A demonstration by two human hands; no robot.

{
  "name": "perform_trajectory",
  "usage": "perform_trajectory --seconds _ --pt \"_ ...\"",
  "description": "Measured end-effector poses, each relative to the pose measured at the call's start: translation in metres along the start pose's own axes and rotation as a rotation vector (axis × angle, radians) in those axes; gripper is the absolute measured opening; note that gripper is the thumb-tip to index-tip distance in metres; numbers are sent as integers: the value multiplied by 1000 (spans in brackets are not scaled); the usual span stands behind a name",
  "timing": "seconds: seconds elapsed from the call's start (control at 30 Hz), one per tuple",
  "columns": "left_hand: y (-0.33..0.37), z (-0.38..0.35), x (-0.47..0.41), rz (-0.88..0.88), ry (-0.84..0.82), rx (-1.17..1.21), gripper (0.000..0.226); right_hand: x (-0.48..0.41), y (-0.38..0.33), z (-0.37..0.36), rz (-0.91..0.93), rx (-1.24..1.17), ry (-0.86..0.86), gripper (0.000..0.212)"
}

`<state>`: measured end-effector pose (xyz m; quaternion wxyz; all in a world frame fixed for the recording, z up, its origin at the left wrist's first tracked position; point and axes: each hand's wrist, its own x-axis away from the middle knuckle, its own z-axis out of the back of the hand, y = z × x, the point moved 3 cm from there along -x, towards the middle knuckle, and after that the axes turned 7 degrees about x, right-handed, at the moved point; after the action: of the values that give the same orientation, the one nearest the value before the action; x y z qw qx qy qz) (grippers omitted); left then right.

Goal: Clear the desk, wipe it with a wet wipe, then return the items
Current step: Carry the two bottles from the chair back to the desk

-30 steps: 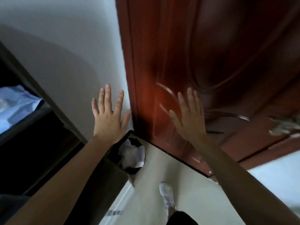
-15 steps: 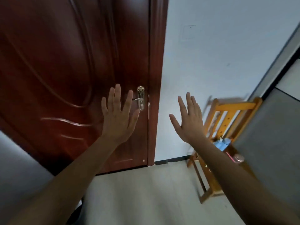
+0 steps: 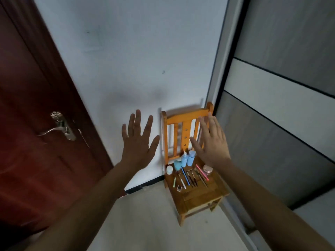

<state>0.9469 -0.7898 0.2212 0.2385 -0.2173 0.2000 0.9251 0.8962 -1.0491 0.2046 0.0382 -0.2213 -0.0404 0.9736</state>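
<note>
- Left hand (image 3: 138, 142) raised at arm's length, fingers straight and spread (back toward the camera).
- Right hand (image 3: 213, 142) likewise raised, fingers straight, holding nothing.

A room in a home: red wooden door (image 3: 36, 124), white wall (image 3: 136, 60), wooden chair (image 3: 195, 192) bearing cosmetics.

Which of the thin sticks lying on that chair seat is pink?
The pink stick at the right end of the row, next to the round pinkish jar. The others look blue, dark, white or pale green.
</note>
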Motion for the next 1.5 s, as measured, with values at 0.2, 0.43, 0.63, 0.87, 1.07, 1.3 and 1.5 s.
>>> perform_trajectory --seconds 0.2,0.43,0.63,0.87,1.07,1.3,1.5 --pt "10 -64 -37 -26 -143 -38 71 -41 45 -42 -42 -16 -67 79" --pt "-1 -121 -104 -31 -194 6 71 -107 78 -86 -51 -6 -96 79" --pt "7 -172 -157 18 -259 61 68 -150 122 -113 -105 -65 -107 80" --pt "25 -253 -170 153 -279 90 62 -187 183 -171 60 -177 -199 74" --pt "39 -340 -151 347 -334 149 63 -191 216 -242 214 -305 -285 63" --pt "19 -443 -104 573 -382 270 63 -157 228 -347 200 -417 -306 56" --pt "-15 -525 -50 653 -399 322 66 -94 234 -455 77 -513 -406 61"
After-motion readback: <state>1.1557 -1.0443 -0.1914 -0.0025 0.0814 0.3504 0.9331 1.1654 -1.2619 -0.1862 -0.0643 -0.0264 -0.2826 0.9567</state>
